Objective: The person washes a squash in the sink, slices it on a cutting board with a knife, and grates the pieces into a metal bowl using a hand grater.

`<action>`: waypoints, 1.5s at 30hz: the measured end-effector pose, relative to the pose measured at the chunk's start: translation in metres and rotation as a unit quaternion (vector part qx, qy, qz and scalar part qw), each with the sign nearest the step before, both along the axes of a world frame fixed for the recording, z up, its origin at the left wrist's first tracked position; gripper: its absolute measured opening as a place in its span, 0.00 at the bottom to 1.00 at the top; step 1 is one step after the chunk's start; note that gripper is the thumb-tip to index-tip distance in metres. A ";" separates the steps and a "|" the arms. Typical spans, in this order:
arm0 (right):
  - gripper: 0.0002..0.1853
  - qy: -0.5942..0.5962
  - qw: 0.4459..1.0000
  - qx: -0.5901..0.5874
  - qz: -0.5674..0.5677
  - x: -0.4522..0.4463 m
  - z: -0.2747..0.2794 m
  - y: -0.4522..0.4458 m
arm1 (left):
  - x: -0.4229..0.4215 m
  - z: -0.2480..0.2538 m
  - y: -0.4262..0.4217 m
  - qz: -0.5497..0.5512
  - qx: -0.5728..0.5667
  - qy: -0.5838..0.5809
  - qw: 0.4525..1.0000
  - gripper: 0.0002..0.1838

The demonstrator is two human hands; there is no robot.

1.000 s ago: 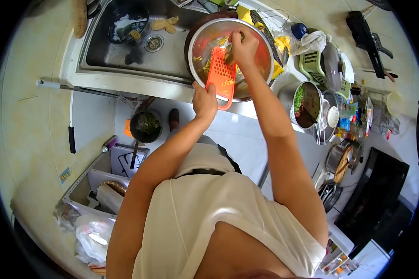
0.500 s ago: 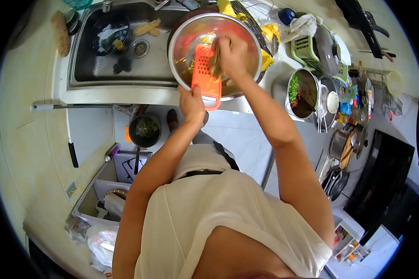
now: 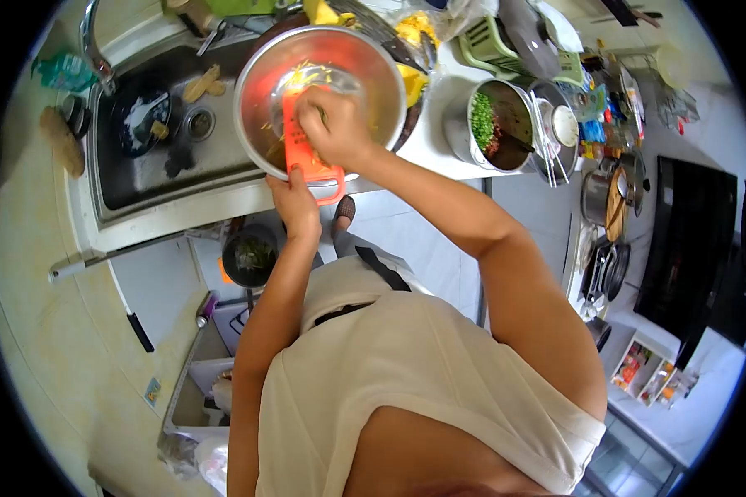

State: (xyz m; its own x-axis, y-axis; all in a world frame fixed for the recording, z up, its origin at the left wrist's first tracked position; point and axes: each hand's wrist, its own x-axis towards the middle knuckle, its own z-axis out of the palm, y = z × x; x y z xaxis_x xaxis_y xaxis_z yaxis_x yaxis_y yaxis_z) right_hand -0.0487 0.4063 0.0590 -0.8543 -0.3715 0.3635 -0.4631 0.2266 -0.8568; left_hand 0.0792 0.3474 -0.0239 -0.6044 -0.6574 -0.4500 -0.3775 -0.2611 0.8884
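An orange grater point(image 3: 301, 157) leans into a large steel bowl point(image 3: 249, 124), its looped handle jutting over the near rim. My left hand point(image 3: 295, 207) grips the grater's left edge where it crosses that rim. Against the grater's upper face, my right hand point(image 3: 336, 126) is closed in a fist; whatever it holds is hidden under the fingers. Thin yellow shreds point(image 3: 309, 76) lie inside the bowl, mostly beyond the grater.
Left of the bowl is a steel sink point(image 3: 215, 170) containing a dark pan point(image 3: 141, 124) and pale peeled pieces point(image 3: 203, 84). To the right stands a pot point(image 3: 464, 124) with chopped green and red food. Yellow pieces point(image 3: 413, 83) and a green rack point(image 3: 485, 41) sit behind.
The view has swung, so the bowl and sink appear further left. My right hand has moved across the grater's face, covering its holes; the brownish piece glimpsed under it earlier is now hidden.
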 end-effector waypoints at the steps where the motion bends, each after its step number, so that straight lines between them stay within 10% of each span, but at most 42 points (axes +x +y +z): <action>1: 0.10 0.029 0.999 -0.003 0.028 0.008 0.002 0.000 | -0.001 0.007 0.003 0.004 -0.014 0.020 1.000 0.24; 6: 0.11 0.070 0.992 0.081 -0.072 -0.085 -0.073 -0.044 | -0.001 0.007 -0.001 -0.020 -0.019 -0.040 0.999 0.23; 13: 0.12 -0.010 0.998 0.035 0.058 -0.001 0.004 -0.005 | -0.001 0.022 0.001 -0.021 -0.039 -0.042 0.998 0.27; 21: 0.13 0.040 0.990 0.093 -0.100 -0.103 -0.089 -0.051 | -0.001 -0.002 0.001 -0.042 -0.071 -0.096 0.992 0.36; 26: 0.14 -0.050 0.998 0.042 0.014 -0.014 -0.014 -0.011 | -0.001 0.004 0.002 -0.039 -0.071 -0.098 0.992 0.39; 45: 0.15 0.048 0.991 0.087 -0.085 -0.106 -0.084 -0.055 | -0.001 0.010 0.002 -0.044 -0.066 -0.124 0.989 0.39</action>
State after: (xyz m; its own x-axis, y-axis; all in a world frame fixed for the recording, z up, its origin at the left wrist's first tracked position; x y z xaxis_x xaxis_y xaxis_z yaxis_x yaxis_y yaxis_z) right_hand -0.1546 0.3509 -0.0246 -0.8746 -0.2900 0.3887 -0.4830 0.4487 -0.7519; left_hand 0.0786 0.3493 -0.0143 -0.5436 -0.6697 -0.5059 -0.6047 -0.1055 0.7894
